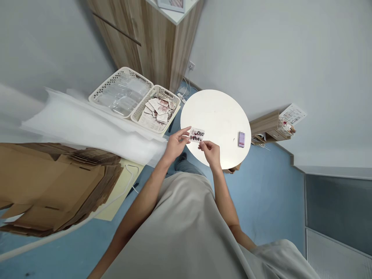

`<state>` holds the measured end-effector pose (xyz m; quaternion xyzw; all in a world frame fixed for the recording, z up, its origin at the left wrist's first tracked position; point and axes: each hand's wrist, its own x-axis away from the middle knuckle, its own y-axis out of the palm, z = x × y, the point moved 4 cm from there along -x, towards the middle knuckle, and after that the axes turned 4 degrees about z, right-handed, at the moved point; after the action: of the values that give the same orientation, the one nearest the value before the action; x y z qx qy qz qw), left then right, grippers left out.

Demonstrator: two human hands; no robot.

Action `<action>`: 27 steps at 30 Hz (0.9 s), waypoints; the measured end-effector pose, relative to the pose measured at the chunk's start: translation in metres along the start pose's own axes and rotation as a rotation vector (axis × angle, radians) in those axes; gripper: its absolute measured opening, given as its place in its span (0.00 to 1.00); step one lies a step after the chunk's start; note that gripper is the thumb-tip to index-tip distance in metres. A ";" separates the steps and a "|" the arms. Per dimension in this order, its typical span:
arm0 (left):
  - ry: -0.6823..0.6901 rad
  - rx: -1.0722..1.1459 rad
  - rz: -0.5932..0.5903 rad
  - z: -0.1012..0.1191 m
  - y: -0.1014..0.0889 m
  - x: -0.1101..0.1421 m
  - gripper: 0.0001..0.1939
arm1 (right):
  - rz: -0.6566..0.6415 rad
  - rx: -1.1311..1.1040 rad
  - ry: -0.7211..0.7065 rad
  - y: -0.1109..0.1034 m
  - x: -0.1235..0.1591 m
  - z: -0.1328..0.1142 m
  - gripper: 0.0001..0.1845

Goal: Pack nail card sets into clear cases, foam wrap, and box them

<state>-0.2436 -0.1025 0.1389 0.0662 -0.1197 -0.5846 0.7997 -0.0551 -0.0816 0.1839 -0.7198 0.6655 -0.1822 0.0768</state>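
A small pale card of press-on nails (197, 135), with two rows of dark, glossy nail shapes, is held between my hands above the near left part of a round white table (215, 104). My left hand (176, 144) grips the card's left edge between thumb and fingers. At its lower right corner, my right hand (211, 152) pinches it with thumb and forefinger. Apart from both hands, a phone-like thing with a lilac face (241, 139) lies near the table's right edge.
Left of the table stand a white basket of clear plastic packs (109, 79) and a smaller basket of printed cards (176, 100). White sheeting (95, 126) and stacked flat cardboard boxes (78, 182) lie nearer. A wooden cabinet (157, 42) stands behind; a low shelf (270, 124) is at right.
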 end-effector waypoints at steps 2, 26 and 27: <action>-0.029 -0.049 0.035 -0.015 0.001 -0.005 0.27 | -0.029 0.045 0.024 0.001 -0.011 0.015 0.21; -0.352 -0.630 0.159 -0.125 0.010 -0.112 0.20 | -0.362 0.386 0.386 0.033 -0.143 0.153 0.16; -0.377 -0.658 0.174 -0.130 0.009 -0.114 0.21 | -0.392 0.429 0.408 0.034 -0.145 0.160 0.15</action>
<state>-0.2331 0.0036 0.0026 -0.3129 -0.0759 -0.5238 0.7886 -0.0351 0.0368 0.0017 -0.7500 0.4632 -0.4689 0.0553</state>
